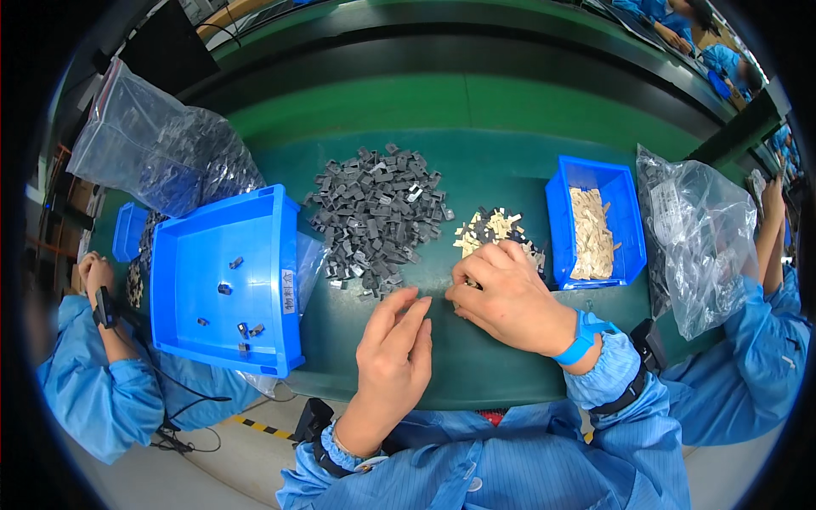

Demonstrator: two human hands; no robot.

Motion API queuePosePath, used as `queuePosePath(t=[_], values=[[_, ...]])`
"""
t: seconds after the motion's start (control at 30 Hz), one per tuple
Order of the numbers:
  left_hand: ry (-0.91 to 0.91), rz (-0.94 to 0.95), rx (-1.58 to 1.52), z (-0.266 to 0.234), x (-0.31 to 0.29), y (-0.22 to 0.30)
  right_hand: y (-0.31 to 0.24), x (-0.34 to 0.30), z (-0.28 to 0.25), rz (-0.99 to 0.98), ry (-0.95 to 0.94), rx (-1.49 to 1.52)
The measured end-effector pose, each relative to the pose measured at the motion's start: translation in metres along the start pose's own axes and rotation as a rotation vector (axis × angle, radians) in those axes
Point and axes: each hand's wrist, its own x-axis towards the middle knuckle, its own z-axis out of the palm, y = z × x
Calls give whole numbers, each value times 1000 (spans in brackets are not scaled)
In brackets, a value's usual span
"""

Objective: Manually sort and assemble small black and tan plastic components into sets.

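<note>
My left hand (393, 357) is over the near middle of the green table, its fingers stretched forward and slightly apart, with nothing visible between them. Just to its right, my right hand (514, 297) has its fingers curled into a pinch. Something small shows at those fingers, too hidden to name. Beyond the right hand lies a small pile of beige strips mixed with dark pieces (497, 229), partly covered by the hand. A large heap of small dark grey rectangular housings (374, 217) spreads ahead of my left hand.
A large blue tray (289, 327) at left holds several small dark parts. At right stands a blue bin (557, 221) of beige strips (591, 234). Plastic bags (183, 153) lie behind the tray and beside the bin (701, 242). Co-workers sit on both sides.
</note>
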Motion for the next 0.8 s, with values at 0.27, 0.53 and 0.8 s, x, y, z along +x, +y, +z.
queuePosePath(t=[0.27, 0.53, 0.8], values=[[-2, -39, -61, 1, 2, 1, 3, 5, -4, 161, 148, 293], [8, -304, -533, 11, 2, 13, -21, -2, 7, 561, 337, 1394], [121, -304, -700, 6, 0, 16, -41, -4, 13, 547, 297, 1527]])
